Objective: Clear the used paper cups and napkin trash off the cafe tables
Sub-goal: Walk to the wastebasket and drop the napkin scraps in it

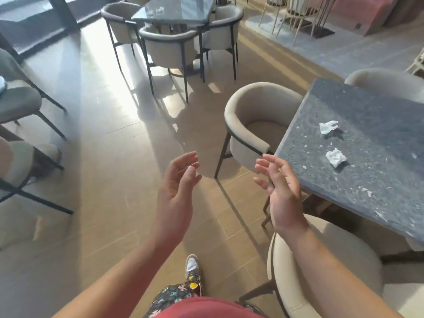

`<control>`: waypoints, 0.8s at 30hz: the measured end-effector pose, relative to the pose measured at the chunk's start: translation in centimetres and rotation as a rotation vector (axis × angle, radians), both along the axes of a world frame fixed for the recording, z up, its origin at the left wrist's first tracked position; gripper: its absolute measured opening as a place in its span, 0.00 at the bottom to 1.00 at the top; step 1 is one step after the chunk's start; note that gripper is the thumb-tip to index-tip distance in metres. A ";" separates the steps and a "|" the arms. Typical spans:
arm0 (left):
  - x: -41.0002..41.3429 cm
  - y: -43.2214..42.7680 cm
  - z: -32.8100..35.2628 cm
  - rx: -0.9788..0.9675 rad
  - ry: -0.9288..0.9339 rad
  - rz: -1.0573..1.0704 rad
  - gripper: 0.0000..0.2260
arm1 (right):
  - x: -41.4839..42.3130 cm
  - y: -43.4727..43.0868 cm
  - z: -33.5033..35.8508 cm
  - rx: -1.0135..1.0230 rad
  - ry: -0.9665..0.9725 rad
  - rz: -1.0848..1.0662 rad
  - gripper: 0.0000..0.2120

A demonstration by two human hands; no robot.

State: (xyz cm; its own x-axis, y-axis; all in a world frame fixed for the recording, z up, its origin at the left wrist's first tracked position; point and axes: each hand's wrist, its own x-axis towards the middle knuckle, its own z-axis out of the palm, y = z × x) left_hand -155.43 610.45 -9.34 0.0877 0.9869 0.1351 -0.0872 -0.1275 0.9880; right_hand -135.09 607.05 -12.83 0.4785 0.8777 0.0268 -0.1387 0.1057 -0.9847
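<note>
We stand beside the dark stone table point(358, 203) at right, left hand point(176, 187) and right hand point(282, 193) empty, fingers relaxed. On it lie a far napkin point(329, 126) and a near napkin point(336, 157), both crumpled (soft, feather-light, probably pinchable anywhere).

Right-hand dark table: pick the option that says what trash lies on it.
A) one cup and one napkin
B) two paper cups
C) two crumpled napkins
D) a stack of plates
C: the farther napkin and the nearer napkin, both white and crumpled, lie apart on the dark table; no cup or plate shows on it.
</note>
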 end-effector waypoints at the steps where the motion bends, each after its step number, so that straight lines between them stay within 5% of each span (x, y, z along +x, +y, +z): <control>1: 0.0 2.1 0.1 0.000 0.012 -0.027 0.19 | -0.2 1.7 0.0 0.008 0.006 -0.026 0.20; 10: 4.8 15.1 0.6 0.006 0.072 -0.327 0.18 | 2.5 10.0 0.0 -0.010 0.032 -0.291 0.14; 24: 25.7 26.0 -3.0 -0.026 0.070 -0.686 0.16 | 18.6 14.5 -4.2 -0.048 0.061 -0.685 0.17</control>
State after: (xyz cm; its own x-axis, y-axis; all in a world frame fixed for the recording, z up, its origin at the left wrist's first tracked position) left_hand -129.75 636.48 -12.32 0.7015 0.7077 0.0836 -0.0756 -0.0427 0.9962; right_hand -116.47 621.53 -17.02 0.9252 0.3764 -0.0489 -0.1111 0.1455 -0.9831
